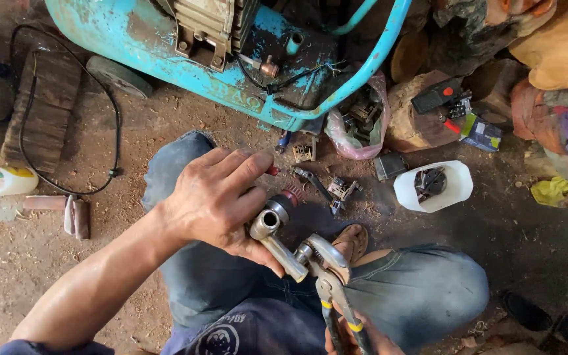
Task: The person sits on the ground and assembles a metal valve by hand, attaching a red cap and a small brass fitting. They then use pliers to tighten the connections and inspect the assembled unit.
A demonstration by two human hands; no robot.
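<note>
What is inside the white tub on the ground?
The white tub holds one dark metal part, round and toothed-looking. Whatever lies under that part is hidden, and the tub's near wall hides the floor along that side.

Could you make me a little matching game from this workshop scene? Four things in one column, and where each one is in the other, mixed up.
Things:
1. metal fitting
2. pliers
3. white tub
4. air compressor tank

Places:
A. on the dirt floor to the right, with a dark part inside
B. at the top of the view, turquoise and scuffed
C. gripped in the left hand
D. held by the right hand, jaws closed on the fitting's end

Pairs: 1-C, 2-D, 3-A, 4-B
</note>
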